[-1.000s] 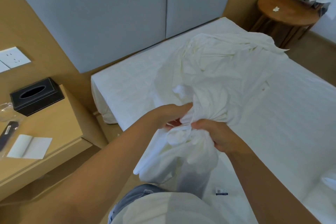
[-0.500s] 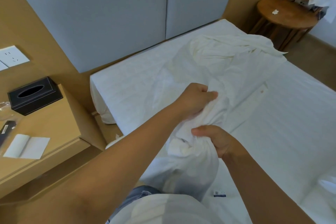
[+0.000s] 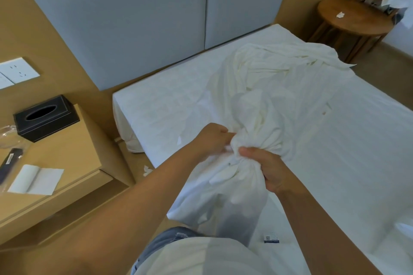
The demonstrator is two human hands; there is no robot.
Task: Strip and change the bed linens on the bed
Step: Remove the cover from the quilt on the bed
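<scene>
A crumpled white sheet (image 3: 274,78) lies bunched across the white mattress (image 3: 348,140), trailing from near the grey headboard (image 3: 138,20) down to me. My left hand (image 3: 212,138) grips the gathered cloth from the left. My right hand (image 3: 266,167) grips the same bunch from the right, fingers wrapped round its neck. Below my hands the gathered end (image 3: 223,196) hangs over the bed's near edge.
A wooden bedside table (image 3: 73,158) on the left holds a black tissue box (image 3: 45,117) and a white paper (image 3: 35,179). A round wooden stool (image 3: 353,18) stands at the far right. A small blue label (image 3: 271,238) lies on the mattress near me.
My left hand, which had reached forward up the sheet, has pulled back to meet my right hand at the bunch. More cloth is gathered between them.
</scene>
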